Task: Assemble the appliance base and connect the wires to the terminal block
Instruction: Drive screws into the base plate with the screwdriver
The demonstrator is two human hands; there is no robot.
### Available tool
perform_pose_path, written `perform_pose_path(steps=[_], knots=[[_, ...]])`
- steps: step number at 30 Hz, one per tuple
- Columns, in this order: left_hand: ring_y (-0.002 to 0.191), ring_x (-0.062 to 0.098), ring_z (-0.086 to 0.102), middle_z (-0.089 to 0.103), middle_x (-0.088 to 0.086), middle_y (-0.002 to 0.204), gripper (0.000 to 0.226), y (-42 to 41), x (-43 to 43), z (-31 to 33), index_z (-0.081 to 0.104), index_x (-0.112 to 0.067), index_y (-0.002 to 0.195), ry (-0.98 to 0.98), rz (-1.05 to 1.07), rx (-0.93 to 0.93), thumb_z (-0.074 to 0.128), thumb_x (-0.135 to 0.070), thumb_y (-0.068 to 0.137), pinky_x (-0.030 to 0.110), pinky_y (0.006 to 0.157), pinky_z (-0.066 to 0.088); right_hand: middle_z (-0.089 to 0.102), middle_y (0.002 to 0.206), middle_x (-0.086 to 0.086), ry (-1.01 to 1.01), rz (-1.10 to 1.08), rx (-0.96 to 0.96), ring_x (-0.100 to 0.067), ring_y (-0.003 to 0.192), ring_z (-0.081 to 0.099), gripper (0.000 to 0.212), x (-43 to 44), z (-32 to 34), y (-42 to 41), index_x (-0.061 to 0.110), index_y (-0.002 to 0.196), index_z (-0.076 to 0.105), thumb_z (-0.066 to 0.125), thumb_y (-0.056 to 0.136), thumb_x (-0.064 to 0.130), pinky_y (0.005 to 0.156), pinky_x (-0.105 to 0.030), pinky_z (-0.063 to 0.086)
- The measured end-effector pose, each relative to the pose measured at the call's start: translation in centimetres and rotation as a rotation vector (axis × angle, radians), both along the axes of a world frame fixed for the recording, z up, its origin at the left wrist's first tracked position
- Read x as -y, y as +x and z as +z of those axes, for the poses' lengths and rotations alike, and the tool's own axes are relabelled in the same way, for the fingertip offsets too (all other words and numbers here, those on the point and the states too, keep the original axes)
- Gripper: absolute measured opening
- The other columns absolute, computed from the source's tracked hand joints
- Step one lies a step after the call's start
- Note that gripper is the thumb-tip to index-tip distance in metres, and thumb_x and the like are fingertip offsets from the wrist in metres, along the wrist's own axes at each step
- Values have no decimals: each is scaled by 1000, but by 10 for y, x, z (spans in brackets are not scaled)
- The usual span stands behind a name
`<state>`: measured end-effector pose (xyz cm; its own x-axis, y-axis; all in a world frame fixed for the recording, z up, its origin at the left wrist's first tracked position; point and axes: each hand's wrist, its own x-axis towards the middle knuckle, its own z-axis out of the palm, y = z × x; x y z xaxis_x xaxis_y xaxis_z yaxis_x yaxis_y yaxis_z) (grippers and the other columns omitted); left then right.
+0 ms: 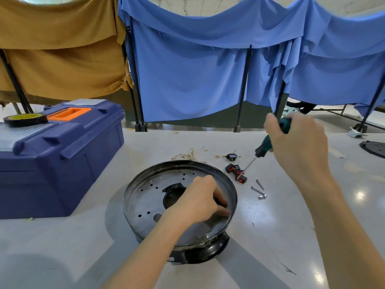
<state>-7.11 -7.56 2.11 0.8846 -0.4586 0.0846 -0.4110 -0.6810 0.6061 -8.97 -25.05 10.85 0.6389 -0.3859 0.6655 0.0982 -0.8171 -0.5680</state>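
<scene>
Head view. The round appliance base (143, 197), a perforated metal pan on a black foot, sits on the counter (281, 236) near its front edge. The left hand (200, 198) rests inside the pan by the right rim, fingers (224, 211) bent and pinching a small dark part (219, 202). The right hand (298, 142), raised beyond the pan, grips a green-handled screwdriver (264, 148); its tip points down at the red-and-black switches (234, 171). Loose wires (190, 154) lie just behind the base, screws (259, 190) to its right. A blue toolbox (62, 163) carrying a tape roll (25, 119) stands at left.
</scene>
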Motion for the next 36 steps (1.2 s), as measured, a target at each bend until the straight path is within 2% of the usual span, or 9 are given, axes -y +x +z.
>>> perform_pose_path(steps=[4, 7, 10, 14, 16, 21, 24, 29, 36], knots=[[82, 14, 64, 72, 1, 83, 3, 1, 6, 1, 76, -14, 78, 46, -13, 46, 79, -14, 78, 30, 73, 53, 68, 77, -16, 249, 220, 73, -18, 64, 70, 24, 17, 1, 0, 5, 77, 50, 53, 94, 23, 59, -37, 56], [100, 21, 49, 61, 7, 99, 2, 0, 10, 0, 71, -8, 87, 151, -38, 90, 71, -9, 86, 41, 85, 49, 67, 73, -10, 255, 320, 12, -10, 50, 68, 17, 20, -10, 6, 1, 85, 53, 52, 96, 13, 48, -27, 53], [109, 26, 39, 46, 9, 112, 10, 0, 13, -1, 62, -3, 101, 293, -37, 106, 61, -9, 93, 44, 96, 41, 64, 62, -7, 126, 363, -184, -4, 35, 52, 24, 16, -28, 17, 6, 77, 59, 56, 98, 18, 38, -13, 38], [106, 27, 35, 39, 9, 111, 9, -2, 14, 0, 54, -1, 101, 340, -40, 63, 53, -8, 96, 38, 91, 35, 66, 57, -8, -40, 464, -564, -6, 34, 44, 38, 0, -55, 30, 8, 71, 69, 65, 91, 40, 39, -23, 45], [107, 27, 34, 37, 8, 111, 11, -2, 14, 1, 53, -2, 102, 345, -46, 50, 53, -11, 97, 36, 90, 33, 64, 52, -3, -110, 477, -679, -3, 30, 43, 42, -8, -68, 34, 3, 78, 70, 68, 88, 44, 36, -19, 40], [108, 21, 44, 44, 4, 110, 6, 4, 3, 2, 67, -15, 96, 105, -6, 0, 66, -14, 89, 34, 93, 42, 52, 39, 0, -49, 508, -745, -14, 31, 54, 15, -14, -84, 39, -12, 78, 61, 57, 81, 2, 34, -16, 31], [111, 17, 46, 40, -4, 103, 22, 10, -10, 1, 65, -19, 107, 92, 54, 47, 72, -21, 86, 28, 89, 42, 54, 45, -14, 19, 511, -757, -15, 29, 53, 9, -14, -83, 39, -7, 75, 57, 52, 81, -3, 31, -16, 26], [126, 25, 32, 39, 3, 129, 63, 12, -23, -3, 46, -21, 137, 362, 213, 117, 69, -47, 85, 40, 101, 31, 68, 64, -22, 53, 559, -818, -29, 40, 48, 33, -11, -81, 38, 9, 116, 50, 47, 84, 3, 40, -29, 32], [134, 26, 34, 40, 5, 142, 72, 13, -33, -2, 40, -24, 145, 317, 252, 57, 63, -58, 85, 42, 109, 31, 60, 44, -14, 109, 624, -876, -29, 38, 45, 37, -10, -74, 34, 7, 118, 47, 44, 82, -1, 39, -24, 29]])
